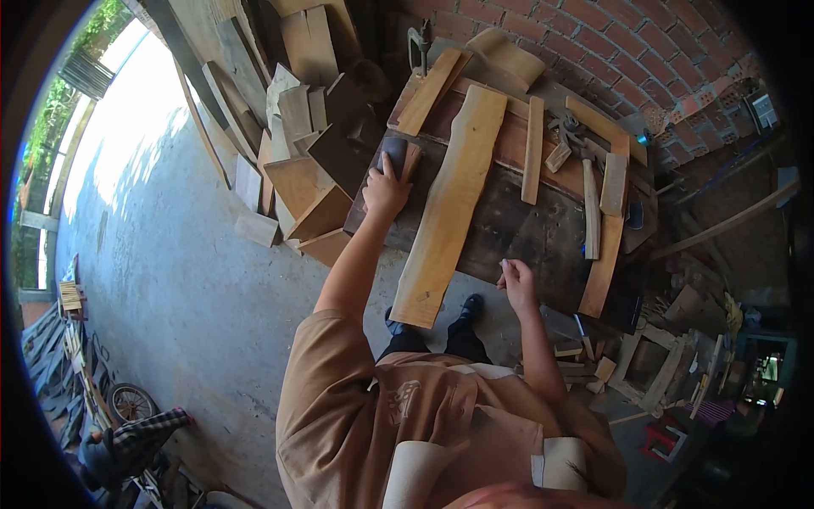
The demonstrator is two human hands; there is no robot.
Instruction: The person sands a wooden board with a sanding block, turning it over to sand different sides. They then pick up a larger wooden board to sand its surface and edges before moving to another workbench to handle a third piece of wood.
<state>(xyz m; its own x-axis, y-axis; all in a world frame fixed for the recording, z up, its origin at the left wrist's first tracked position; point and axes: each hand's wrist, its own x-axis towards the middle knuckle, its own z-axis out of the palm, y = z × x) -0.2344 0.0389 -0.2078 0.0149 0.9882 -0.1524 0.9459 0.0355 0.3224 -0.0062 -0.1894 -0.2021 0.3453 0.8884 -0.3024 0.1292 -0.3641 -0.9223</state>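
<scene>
My left hand (386,188) reaches forward to the far left corner of a dark workbench (526,231) and grips a dark block (393,153) lying there, beside a small wooden piece (413,161). A long pale plank (448,208) lies lengthwise across the bench just right of that arm, its near end hanging over the front edge. My right hand (515,282) rests at the bench's front edge with the fingers curled. A small pale spot shows at its fingertips, too small to identify.
On the bench lie a hammer (587,191), a narrow slat (532,151) and other boards (609,246). A heap of wood offcuts (297,148) stands left of the bench and a brick wall (644,51) behind it. Scrap frames (653,365) lie at right.
</scene>
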